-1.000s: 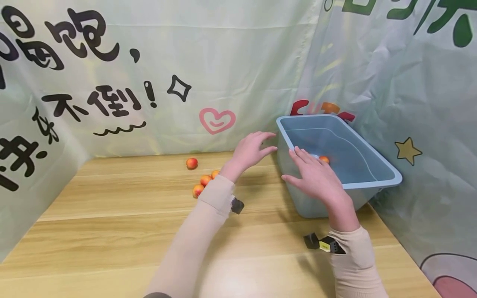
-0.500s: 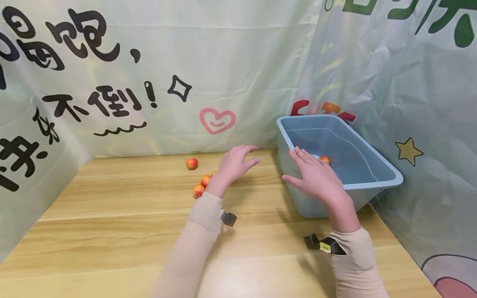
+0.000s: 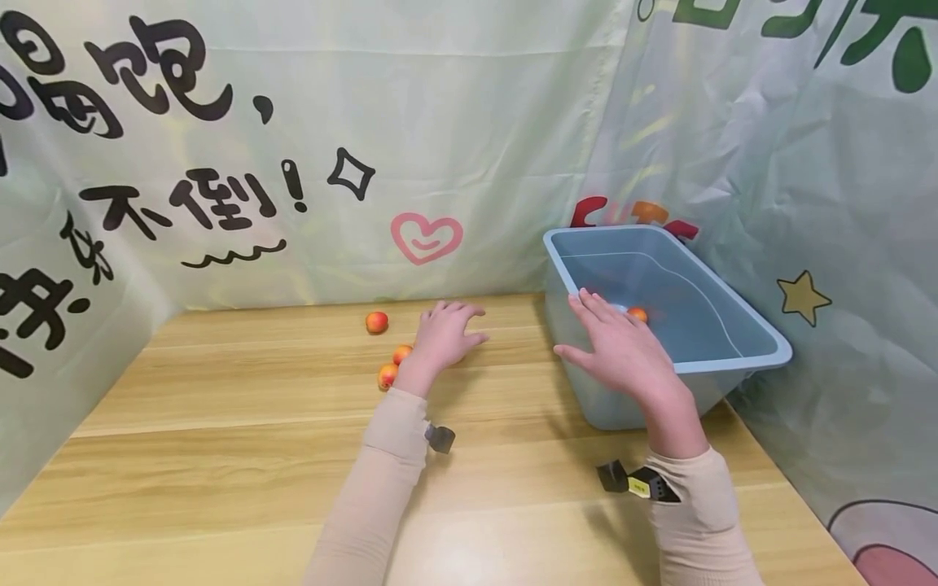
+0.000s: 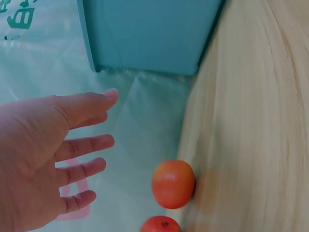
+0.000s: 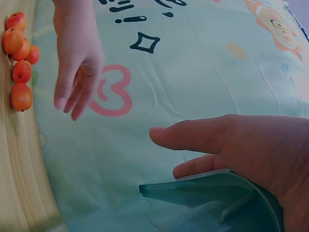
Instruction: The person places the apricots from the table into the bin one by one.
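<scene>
The head view shows 1 round orange-red fruit [image 3: 638,314] in the blue plastic tub [image 3: 601,400] beside an empty, straight-fingered right hand [image 3: 623,343]; the left wrist view, a wide, empty left hand [image 4: 41,157]; the right wrist view, 6 fruits [image 5: 21,96] left on the wooden table [image 5: 21,174].

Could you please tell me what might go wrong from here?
The orange-red fruits look round and lie close together on the table, so the left hand could set one rolling. In the head view that hand and wrist hide some of them, so one might be bumped unseen. The right hand is at the rim of the blue tub; leaning there could shift it.
</scene>
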